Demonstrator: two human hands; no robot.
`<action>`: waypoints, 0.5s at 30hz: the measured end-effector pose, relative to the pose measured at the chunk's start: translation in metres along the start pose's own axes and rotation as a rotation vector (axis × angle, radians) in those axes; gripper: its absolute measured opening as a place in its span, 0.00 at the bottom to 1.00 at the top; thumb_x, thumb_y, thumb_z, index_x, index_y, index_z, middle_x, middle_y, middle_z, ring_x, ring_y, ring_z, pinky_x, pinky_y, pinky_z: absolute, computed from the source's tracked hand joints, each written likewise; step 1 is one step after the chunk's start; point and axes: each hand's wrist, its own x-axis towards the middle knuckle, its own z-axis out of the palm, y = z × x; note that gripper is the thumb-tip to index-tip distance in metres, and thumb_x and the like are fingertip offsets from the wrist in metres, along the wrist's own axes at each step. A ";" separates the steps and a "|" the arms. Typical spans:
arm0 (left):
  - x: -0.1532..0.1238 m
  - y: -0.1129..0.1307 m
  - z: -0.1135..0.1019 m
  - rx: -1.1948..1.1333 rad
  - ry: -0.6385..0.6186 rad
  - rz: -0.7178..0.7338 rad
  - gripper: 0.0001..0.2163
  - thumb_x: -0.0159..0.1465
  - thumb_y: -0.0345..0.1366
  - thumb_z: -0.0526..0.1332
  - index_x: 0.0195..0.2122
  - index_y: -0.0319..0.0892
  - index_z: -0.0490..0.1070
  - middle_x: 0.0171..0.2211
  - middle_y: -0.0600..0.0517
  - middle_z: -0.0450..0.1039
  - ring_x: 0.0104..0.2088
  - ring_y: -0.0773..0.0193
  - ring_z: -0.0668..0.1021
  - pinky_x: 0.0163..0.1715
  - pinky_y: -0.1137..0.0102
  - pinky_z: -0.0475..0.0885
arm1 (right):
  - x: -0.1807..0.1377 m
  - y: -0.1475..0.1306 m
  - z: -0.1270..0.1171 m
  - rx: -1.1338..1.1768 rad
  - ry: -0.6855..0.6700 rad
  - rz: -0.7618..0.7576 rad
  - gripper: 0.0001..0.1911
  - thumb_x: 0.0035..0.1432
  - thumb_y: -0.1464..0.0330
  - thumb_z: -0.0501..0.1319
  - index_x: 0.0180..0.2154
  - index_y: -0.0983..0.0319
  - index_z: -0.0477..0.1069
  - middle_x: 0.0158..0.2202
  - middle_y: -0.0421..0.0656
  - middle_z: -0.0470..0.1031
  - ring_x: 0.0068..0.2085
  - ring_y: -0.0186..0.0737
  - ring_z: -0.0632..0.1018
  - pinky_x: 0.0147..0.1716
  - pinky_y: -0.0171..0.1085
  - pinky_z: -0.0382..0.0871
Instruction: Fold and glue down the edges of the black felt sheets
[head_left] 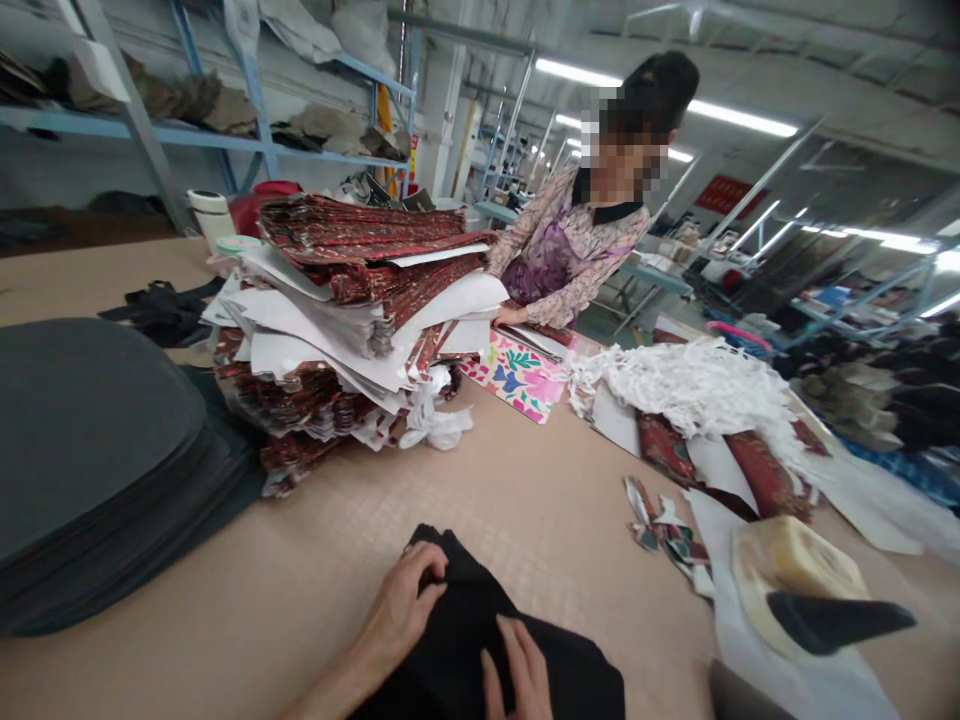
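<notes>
A piece of black fabric [480, 610] lies on the table right in front of me. At its far left edge my left hand [397, 610] has its fingers curled, with the thumb and fingertips pinching the fabric. My right hand [521, 670] rests on the middle of the same fabric, its fingers stretched out and slightly apart; its lower part is cut off by the frame edge. Whether the fabric is a single layer or folded I cannot tell.
Dark grey rounded panels [90, 440] are stacked at left. Behind stands a tall pile of red patterned pieces and white sheets [360, 300]. White strips [690, 385], fabric scraps [667, 535] and a tape roll [802, 570] lie right. A co-worker [570, 240] stands across the table.
</notes>
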 end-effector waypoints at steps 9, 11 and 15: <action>0.002 0.005 -0.006 -0.351 -0.220 -0.077 0.10 0.52 0.35 0.61 0.36 0.41 0.71 0.32 0.51 0.69 0.36 0.60 0.73 0.38 0.70 0.68 | 0.082 -0.031 -0.042 0.209 -0.620 0.092 0.41 0.41 0.72 0.68 0.56 0.52 0.57 0.42 0.41 0.74 0.41 0.45 0.72 0.43 0.44 0.66; 0.006 -0.004 -0.008 -0.307 -0.216 -0.068 0.09 0.52 0.36 0.60 0.34 0.41 0.72 0.35 0.50 0.70 0.40 0.58 0.73 0.41 0.69 0.68 | 0.086 -0.018 -0.057 0.196 -0.639 0.196 0.32 0.40 0.68 0.69 0.49 0.52 0.67 0.39 0.41 0.75 0.41 0.47 0.72 0.43 0.45 0.65; 0.017 -0.003 -0.011 -0.122 0.071 -0.052 0.16 0.52 0.36 0.58 0.43 0.42 0.70 0.43 0.48 0.69 0.41 0.56 0.73 0.43 0.64 0.69 | 0.080 0.005 -0.098 0.346 -0.313 0.492 0.15 0.45 0.61 0.66 0.37 0.57 0.74 0.38 0.44 0.74 0.43 0.46 0.71 0.46 0.45 0.61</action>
